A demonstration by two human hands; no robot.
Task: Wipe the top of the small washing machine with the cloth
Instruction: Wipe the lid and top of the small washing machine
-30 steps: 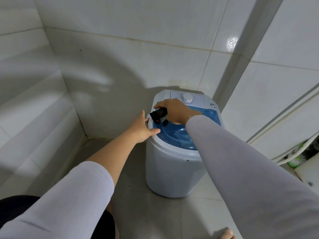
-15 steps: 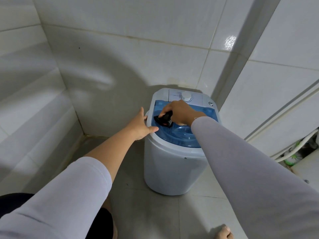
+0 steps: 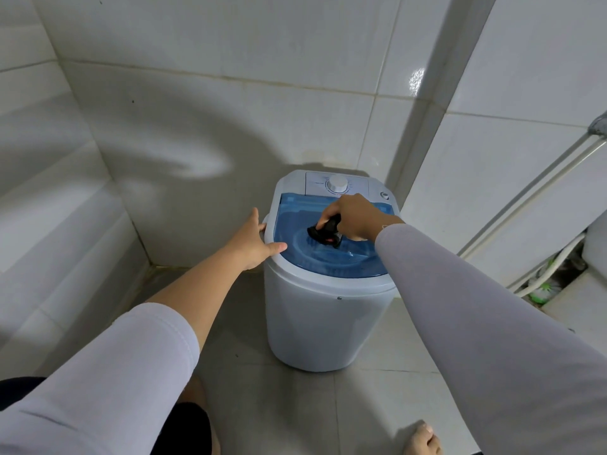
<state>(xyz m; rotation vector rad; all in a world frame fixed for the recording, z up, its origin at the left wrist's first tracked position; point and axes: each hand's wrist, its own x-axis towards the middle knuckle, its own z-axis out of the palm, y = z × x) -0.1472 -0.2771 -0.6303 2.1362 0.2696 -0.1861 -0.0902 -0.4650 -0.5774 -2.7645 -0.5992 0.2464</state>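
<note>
Squeezing a dark cloth [image 3: 325, 234] on the blue lid [image 3: 295, 221], the right hand [image 3: 356, 218] is closed; the open left hand [image 3: 253, 241] touches the washer [image 3: 315, 310] by white tiled walls [image 3: 230, 44].

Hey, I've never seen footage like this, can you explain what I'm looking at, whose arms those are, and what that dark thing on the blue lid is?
The camera sits on a person's head, looking down, so the arms are the wearer's own. In a tiled corner stands a small white washing machine with a blue lid and a white dial. The right hand grips a bunched dark cloth and presses it on the lid. The left hand rests against the machine's left rim, probably steadying it.
</note>
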